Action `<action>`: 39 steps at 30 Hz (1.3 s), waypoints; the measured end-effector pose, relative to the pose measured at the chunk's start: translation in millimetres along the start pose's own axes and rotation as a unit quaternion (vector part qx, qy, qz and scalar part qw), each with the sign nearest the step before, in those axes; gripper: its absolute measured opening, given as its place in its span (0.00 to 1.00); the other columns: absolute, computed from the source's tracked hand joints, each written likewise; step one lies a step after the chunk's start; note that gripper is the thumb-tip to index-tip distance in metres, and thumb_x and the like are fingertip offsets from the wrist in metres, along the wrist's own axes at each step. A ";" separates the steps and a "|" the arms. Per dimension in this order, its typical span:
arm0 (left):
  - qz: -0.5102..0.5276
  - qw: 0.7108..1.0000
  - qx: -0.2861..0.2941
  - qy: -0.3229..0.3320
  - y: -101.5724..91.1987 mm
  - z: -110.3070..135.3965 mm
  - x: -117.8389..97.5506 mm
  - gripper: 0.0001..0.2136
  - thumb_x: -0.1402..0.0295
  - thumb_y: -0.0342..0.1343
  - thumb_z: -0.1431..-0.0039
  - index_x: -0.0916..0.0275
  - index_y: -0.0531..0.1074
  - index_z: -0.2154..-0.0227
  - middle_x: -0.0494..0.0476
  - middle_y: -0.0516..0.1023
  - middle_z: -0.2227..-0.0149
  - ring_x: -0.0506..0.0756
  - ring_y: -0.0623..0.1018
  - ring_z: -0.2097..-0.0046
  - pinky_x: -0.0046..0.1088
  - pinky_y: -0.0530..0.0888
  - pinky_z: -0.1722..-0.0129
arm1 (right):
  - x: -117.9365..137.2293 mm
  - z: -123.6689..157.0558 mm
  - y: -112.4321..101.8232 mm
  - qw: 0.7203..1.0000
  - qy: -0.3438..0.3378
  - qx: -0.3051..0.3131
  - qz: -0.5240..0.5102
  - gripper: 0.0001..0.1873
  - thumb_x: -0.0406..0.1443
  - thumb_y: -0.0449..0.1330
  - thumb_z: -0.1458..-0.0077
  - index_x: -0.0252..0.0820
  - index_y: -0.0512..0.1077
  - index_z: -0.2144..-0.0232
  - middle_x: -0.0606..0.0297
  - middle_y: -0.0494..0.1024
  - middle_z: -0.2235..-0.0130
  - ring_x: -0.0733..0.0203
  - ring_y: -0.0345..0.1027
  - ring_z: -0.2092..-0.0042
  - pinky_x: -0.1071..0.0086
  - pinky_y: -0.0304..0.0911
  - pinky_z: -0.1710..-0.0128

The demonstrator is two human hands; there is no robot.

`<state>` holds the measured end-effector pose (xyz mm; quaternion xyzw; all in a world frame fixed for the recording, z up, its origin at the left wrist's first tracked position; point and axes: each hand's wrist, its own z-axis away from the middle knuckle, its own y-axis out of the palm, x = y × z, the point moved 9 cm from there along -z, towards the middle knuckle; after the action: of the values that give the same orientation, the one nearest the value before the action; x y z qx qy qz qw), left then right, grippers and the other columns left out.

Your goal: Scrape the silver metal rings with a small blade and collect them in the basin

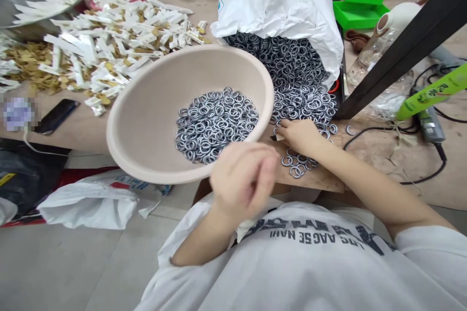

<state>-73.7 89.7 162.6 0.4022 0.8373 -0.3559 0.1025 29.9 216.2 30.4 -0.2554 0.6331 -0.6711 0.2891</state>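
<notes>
My left hand (244, 177) is raised in front of the near rim of a large beige basin (142, 102). Its fingers are curled into a closed, slightly blurred fist, and whatever is inside is hidden. Grey metal rings (215, 124) lie heaped in the basin's right part. Just right of the basin, my right hand (301, 137) rests low at the table, fingers bent together with a ring at their tips. Around it spreads a pile of loose rings (302, 102), spilling from a white sack (277, 0) lying on its side. Several more rings (297, 167) lie nearer the table edge.
White strips and tan pieces (91, 53) cover the table's left side, beside a metal bowl (44, 24) and a phone (58, 115). A black metal post (397, 48) slants at right, near green trays (359, 13), cables and a green tube (434, 90). White bags (91, 201) lie below.
</notes>
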 end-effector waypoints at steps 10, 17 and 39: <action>0.394 0.794 0.079 -0.455 127.6 79.2 74.4 0.20 0.49 0.54 0.36 0.62 0.78 0.61 0.56 0.80 0.65 0.53 0.76 0.65 0.26 0.72 0.66 | -23.0 76.9 -22.9 0.812 0.080 -0.245 -0.525 0.08 0.41 0.62 0.37 0.43 0.77 0.62 0.65 0.76 0.64 0.60 0.70 0.61 0.66 0.64 0.59; 0.501 0.710 0.031 -0.493 147.9 70.9 64.9 0.16 0.53 0.64 0.42 0.62 0.74 0.68 0.50 0.74 0.68 0.47 0.71 0.69 0.22 0.70 0.68 | -20.1 100.1 -10.8 0.753 0.125 -0.316 -0.564 0.05 0.38 0.66 0.42 0.45 0.75 0.63 0.66 0.74 0.64 0.61 0.69 0.61 0.65 0.64 0.57; 0.519 0.680 0.027 -0.517 146.6 71.0 53.2 0.20 0.50 0.62 0.43 0.61 0.65 0.74 0.45 0.62 0.79 0.46 0.61 0.78 0.22 0.64 0.78 | 8.4 102.6 -52.9 0.934 0.057 -0.206 -0.286 0.19 0.46 0.51 0.32 0.43 0.69 0.71 0.65 0.71 0.70 0.62 0.62 0.69 0.67 0.53 0.67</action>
<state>-7.3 135.5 11.4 0.5267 0.2986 -0.4193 0.6765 93.4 139.9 89.9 -0.4408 0.6727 -0.5942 -0.0107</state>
